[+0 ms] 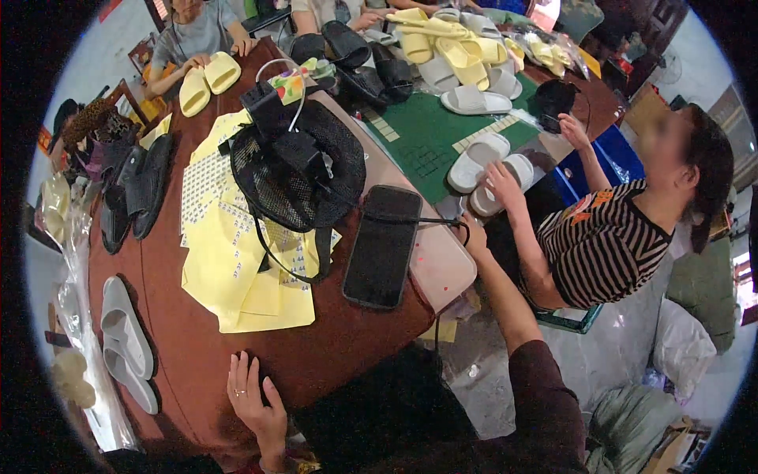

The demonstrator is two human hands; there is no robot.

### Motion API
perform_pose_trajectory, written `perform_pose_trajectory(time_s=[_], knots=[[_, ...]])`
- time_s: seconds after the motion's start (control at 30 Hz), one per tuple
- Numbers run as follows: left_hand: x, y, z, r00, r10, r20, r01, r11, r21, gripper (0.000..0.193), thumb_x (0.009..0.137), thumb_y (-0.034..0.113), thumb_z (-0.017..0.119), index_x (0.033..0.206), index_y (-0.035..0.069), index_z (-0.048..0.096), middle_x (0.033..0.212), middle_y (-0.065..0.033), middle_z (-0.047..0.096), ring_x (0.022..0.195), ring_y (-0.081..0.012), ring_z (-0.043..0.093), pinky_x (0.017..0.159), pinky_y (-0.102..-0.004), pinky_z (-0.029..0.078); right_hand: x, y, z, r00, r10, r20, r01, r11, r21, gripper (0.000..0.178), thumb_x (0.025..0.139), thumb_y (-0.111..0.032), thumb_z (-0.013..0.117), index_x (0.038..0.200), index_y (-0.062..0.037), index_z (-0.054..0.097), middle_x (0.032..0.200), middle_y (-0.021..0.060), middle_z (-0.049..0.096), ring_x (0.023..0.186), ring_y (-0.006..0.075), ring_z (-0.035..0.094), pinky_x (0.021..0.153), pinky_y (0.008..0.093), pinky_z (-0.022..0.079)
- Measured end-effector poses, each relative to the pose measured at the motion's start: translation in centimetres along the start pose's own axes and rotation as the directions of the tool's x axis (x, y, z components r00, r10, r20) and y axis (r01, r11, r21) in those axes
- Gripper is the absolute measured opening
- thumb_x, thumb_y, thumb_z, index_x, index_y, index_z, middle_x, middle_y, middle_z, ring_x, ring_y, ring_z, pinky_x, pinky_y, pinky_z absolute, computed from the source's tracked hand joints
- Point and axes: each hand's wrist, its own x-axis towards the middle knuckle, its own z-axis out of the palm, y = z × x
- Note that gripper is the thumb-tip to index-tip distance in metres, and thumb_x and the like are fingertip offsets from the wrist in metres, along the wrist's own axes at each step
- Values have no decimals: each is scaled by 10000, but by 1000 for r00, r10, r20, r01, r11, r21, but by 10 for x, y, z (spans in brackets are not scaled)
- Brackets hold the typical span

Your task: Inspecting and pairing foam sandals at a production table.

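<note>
My left hand point(257, 399) lies flat on the brown tabletop near its front edge, fingers out, a ring on one of them, holding nothing. Stretched forward to the right, my right hand point(475, 238) is closed round a black cable point(422, 219), which runs back to a black mesh cap point(296, 170) with a dark device and a white cord on it. Yellow sticker sheets point(237, 288) are spread partly under the cap. Between the sheets and my right hand lies a black smartphone point(383, 246), screen up.
Grey slippers point(126, 340) and black slippers point(138, 189) line the left side. Yellow and white slippers point(458, 59) are heaped on a green mat point(407, 162) at the back. A person in a striped shirt point(592, 241) touches white slippers point(482, 162); another holds yellow slippers point(207, 83).
</note>
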Motion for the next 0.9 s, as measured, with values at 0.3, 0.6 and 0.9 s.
perform_pose_trajectory(time_s=[0.3,0.6,0.9], knots=[[-2,-2,1,993,75,-87,-78,996,-32,303,912,116,503,1169,-16,597,1298,-157,548,1272,-339,455,1047,-481,329,34,-1,-65,928,-30,-372,19,999,-34,469,817,-130,560,1266,-40,457,1020,206,617,919,394,591,791,498,469],[-9,-9,-1,986,73,-149,-77,997,-22,288,905,127,523,1130,-21,624,1276,-154,568,1238,-335,489,1021,-472,358,56,-32,-108,897,106,-430,-147,987,-63,388,847,-255,599,1189,-82,538,1070,169,582,1024,342,552,847,441,463],[-6,-4,1,981,75,-178,-84,996,-44,268,897,118,531,1094,-32,636,1226,-157,597,1213,-339,506,993,-471,382,81,-49,-72,915,-173,-364,202,978,44,264,789,-226,662,1019,-106,616,1044,122,591,993,326,553,833,434,465]])
